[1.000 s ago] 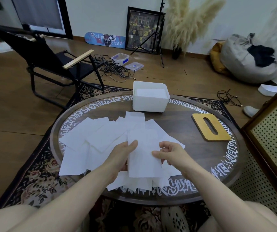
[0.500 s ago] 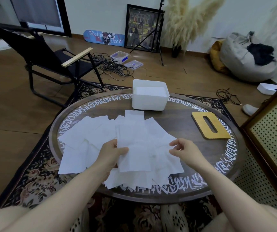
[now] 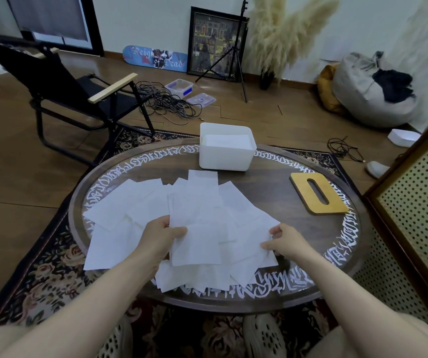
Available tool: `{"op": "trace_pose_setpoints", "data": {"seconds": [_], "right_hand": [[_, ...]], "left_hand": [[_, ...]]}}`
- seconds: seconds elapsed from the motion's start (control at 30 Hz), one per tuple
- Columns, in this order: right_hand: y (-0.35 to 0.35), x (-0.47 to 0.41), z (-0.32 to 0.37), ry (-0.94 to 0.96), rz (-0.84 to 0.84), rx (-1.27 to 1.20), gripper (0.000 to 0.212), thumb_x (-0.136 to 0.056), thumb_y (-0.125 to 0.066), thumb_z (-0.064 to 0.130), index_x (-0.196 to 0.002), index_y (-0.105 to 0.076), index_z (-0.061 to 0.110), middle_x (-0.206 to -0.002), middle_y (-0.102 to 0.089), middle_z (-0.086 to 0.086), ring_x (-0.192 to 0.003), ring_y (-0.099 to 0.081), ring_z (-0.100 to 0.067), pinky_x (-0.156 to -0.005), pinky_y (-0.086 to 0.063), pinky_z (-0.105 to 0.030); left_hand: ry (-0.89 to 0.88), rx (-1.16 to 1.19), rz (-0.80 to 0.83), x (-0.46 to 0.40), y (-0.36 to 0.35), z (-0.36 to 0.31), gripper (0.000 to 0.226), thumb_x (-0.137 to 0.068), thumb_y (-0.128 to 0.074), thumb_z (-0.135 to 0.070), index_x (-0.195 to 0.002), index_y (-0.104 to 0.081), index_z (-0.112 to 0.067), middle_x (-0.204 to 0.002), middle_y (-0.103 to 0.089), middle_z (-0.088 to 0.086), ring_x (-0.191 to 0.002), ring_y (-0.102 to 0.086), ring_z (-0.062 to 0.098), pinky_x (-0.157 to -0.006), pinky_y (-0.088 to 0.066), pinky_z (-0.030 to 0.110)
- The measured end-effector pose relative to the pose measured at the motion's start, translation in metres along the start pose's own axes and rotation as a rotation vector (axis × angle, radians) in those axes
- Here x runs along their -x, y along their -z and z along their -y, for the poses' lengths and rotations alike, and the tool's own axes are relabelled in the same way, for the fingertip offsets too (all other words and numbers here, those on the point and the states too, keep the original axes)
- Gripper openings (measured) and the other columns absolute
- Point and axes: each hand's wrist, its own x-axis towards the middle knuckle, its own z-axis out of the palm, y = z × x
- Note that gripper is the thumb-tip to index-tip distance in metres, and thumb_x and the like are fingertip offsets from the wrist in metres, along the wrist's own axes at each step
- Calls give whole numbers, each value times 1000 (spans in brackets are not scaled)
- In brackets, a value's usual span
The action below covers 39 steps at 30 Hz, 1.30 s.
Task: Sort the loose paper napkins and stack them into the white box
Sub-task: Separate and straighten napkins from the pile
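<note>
Round table [image 3: 267, 192], dark wood, white lettering round the rim. Napkins [image 3: 135, 202] lie fanned and overlapping across the near-left half; the nearest ones overhang the near rim, the left ones reach almost to the left rim. Left hand [image 3: 160, 235] pinches the left edge of one napkin sheet [image 3: 195, 228], thumb on top, fingers curled under; the sheet sits over the pile. Right hand [image 3: 286, 240] is at the pile's right edge, thumb and forefinger narrow, pinching a napkin corner; grip partly hidden. Box [image 3: 226, 157] stands at the far rim, centre, open top, white stack showing inside, well apart from both hands. Bare wood between pile and box, and a wider bare strip to the right of the pile. Lid [image 3: 318, 193], yellow with a slot, lies flat on the right side, near the right rim, apart from napkins and box. Off the table: chair [image 3: 78, 99] far left, cables [image 3: 166, 104] behind it, tripod [image 3: 233, 55] beyond the box, perforated panel [image 3: 419, 208] close by the table's right edge.
</note>
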Motion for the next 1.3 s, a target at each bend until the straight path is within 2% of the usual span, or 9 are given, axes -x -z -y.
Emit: {"op": "trace_pose_setpoints", "data": {"seconds": [0.17, 0.23, 0.33, 0.43, 0.53, 0.73, 1.0, 1.17, 1.3], "right_hand": [[4, 3, 7, -87, -44, -98, 47, -84, -72, 14, -119, -42, 8, -95, -53, -2, -87, -56, -19, -60, -43, -27], [4, 3, 8, -101, -29, -127, 49, -85, -70, 11, -126, -43, 5, -109, -54, -8, -87, -55, -19, -52, -35, -23], [1, 3, 9, -82, -35, -137, 54, -85, -70, 11, -131, -43, 5, -128, -51, -12, -90, -55, -20, -55, -38, -24], [-1, 1, 7, -36, -72, -127, 46, -83, -72, 10, -124, -49, 8, -110, -58, -9, -93, -58, -23, -75, -49, -32], [-3, 2, 7, 24, -84, -133, 30, -83, -71, 9, -109, -57, 8, -76, -58, -2, -70, -58, -15, -65, -47, -29], [-3, 10, 8, 87, -57, -137, 20, -85, -68, 7, -71, -56, 11, -65, -61, -4, -51, -53, -12, -51, -43, -21], [12, 3, -2, 56, -151, -68, 17, -90, -52, 6, -81, -66, 7, -80, -67, -13, -71, -59, -24, -63, -46, -33], [27, 2, -17, 62, -198, 88, 22, -88, -47, 7, -66, -50, 10, -62, -51, -8, -60, -42, -22, -59, -30, -29], [31, 6, -21, 64, -133, 11, 27, -90, -50, 6, -65, -56, 13, -61, -54, -5, -64, -47, -23, -61, -34, -30]], "left_hand": [[0, -7, -1, 1, 2, -2, 18, -91, -57, -1, -104, -65, -10, -105, -68, 9, -92, -64, 28, -72, -52, 36], [1, -4, -2, 2, 1, -2, 18, -91, -57, -1, -105, -65, -9, -105, -68, 9, -91, -63, 28, -70, -52, 34], [2, 2, -1, 2, -1, -3, 18, -91, -56, -1, -105, -65, -9, -106, -68, 10, -94, -63, 30, -72, -52, 36], [1, -3, -1, 3, -1, -3, 18, -92, -56, -2, -105, -65, -9, -107, -68, 9, -95, -63, 29, -72, -52, 35], [5, -3, 2, 3, 0, -3, 18, -92, -56, -2, -105, -65, -10, -107, -68, 9, -95, -64, 29, -75, -53, 38], [3, 2, 12, 2, -1, -2, 17, -92, -56, -1, -102, -66, -11, -106, -69, 8, -94, -64, 29, -74, -53, 36], [0, -11, 20, 1, -5, -2, 19, -92, -56, -2, -105, -65, -11, -105, -68, 7, -95, -64, 28, -78, -52, 39], [1, -17, 21, 1, -9, -2, 19, -92, -56, -2, -106, -64, -10, -103, -67, 6, -88, -63, 23, -66, -49, 32], [-2, -15, 29, 2, -13, -2, 17, -91, -55, 0, -102, -64, -11, -96, -67, 3, -81, -62, 19, -62, -47, 29]]}}
